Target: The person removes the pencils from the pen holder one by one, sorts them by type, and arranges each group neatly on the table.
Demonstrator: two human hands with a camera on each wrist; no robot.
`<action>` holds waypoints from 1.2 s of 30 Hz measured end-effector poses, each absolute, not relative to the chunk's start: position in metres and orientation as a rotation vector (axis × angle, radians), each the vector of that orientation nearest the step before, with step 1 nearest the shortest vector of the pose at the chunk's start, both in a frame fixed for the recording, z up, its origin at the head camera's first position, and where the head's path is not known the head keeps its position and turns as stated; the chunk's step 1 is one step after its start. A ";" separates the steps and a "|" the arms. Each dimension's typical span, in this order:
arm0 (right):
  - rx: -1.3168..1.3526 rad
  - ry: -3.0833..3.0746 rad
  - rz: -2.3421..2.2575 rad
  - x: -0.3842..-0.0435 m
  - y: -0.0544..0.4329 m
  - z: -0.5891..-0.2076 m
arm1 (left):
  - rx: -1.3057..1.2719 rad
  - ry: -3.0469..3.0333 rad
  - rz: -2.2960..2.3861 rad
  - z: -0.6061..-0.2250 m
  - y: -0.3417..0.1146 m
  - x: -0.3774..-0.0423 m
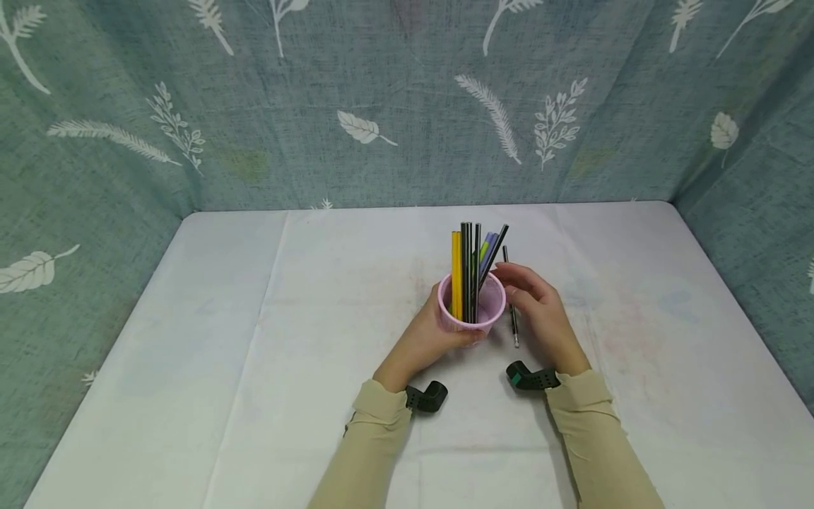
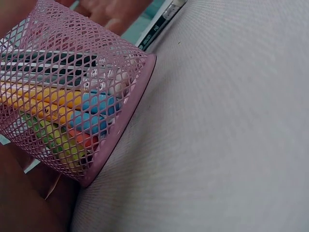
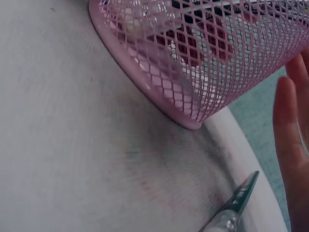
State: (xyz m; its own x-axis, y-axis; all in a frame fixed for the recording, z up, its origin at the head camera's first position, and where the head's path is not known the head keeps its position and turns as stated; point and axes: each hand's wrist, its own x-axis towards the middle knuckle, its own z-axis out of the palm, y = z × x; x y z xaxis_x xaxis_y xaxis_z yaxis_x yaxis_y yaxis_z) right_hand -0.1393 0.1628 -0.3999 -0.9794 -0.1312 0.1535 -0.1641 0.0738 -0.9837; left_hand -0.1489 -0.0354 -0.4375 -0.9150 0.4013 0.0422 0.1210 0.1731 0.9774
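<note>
A pink mesh pencil cup (image 1: pixel 492 302) stands on the table, and my left hand (image 1: pixel 427 334) grips it round its left side. Inside are several black pencils (image 1: pixel 467 272), yellow pencils (image 1: pixel 456 272) with blue ends, and purple and green ones. My right hand (image 1: pixel 539 305) is at the cup's right side, fingers loosely bent near the rim, holding nothing. Under that hand, a dark green pencil (image 1: pixel 514 329) with a white eraser end lies on the table beside the cup. The right wrist view shows this pencil (image 3: pixel 245 191) apart from the cup's base.
A white cloth (image 1: pixel 318 339) with faint stains and creases covers the table. Green-blue curtains (image 1: pixel 413 155) with white leaf prints close off the back and both sides. A dark camera band (image 1: pixel 427 397) sits on each wrist, over beige sleeves.
</note>
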 end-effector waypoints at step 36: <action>0.647 -2.360 2.423 -0.147 0.154 -0.415 | 0.494 2.163 1.816 -0.405 -0.039 -0.136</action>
